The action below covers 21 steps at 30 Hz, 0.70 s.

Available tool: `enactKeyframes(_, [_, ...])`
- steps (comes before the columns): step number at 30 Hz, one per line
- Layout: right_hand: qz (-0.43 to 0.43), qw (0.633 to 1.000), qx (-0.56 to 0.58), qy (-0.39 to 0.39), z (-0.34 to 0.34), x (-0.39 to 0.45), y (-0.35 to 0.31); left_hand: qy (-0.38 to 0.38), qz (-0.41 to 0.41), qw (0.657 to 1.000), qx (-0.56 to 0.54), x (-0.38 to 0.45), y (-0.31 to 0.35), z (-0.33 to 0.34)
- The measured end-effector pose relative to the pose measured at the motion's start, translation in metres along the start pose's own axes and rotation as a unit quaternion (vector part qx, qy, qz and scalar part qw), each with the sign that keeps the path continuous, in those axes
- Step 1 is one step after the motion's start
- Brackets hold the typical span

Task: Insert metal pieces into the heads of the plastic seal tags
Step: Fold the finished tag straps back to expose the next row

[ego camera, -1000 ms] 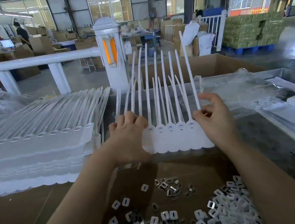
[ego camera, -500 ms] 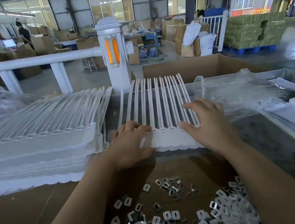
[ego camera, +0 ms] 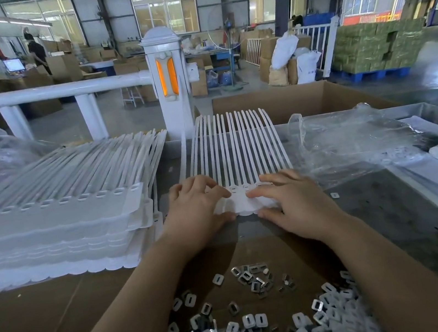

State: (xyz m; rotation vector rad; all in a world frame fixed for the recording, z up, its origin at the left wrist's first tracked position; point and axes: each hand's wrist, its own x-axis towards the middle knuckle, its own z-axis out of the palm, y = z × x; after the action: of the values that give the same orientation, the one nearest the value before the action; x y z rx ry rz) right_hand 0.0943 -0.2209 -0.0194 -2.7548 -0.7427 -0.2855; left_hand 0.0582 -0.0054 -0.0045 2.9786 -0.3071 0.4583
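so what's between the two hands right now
In the head view, the heads of the seal tag strip lie between the left hand and right hand, both resting on it.

Bright window daylight, wide-angle edge distortion.

Grey worktable (ego camera: 379, 214) under flat tag strip (ego camera: 234, 145), stacked tags (ego camera: 54, 210), crumpled plastic (ego camera: 352, 137), cardboard (ego camera: 50, 324).

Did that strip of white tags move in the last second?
Yes. The tag strip tipped down: its tails stood as high as the white post and now lie flat on the table, under the left hand and right hand.
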Motion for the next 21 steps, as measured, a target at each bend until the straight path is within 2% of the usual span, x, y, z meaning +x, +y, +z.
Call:
enactKeyframes(6, [0.003, 1.000, -0.024, -0.007, 0.002, 0.000, 0.002, 0.067, -0.017, 0.996, 0.060, 0.003, 0.002, 0.011])
enactKeyframes(10, [0.012, 0.999, -0.028, -0.036, 0.004, 0.001, 0.003, 0.048, -0.042, 0.996, 0.060, 0.003, -0.002, 0.013])
enactKeyframes(13, [0.022, 0.998, -0.027, -0.043, 0.005, 0.001, 0.004, 0.030, -0.026, 0.997, 0.071, 0.005, 0.003, 0.009])
enactKeyframes(16, [0.027, 0.998, -0.028, -0.049, 0.005, 0.001, 0.004, 0.084, -0.020, 0.992, 0.091, 0.008, 0.010, -0.008])
enactKeyframes(18, [0.031, 0.998, -0.023, -0.052, 0.005, 0.001, 0.004, 0.110, -0.067, 0.985, 0.114, 0.009, 0.007, -0.025])
enactKeyframes(21, [0.031, 0.998, -0.014, -0.053, 0.004, 0.000, 0.004, 0.062, -0.217, 0.964, 0.138, 0.007, -0.008, -0.053])
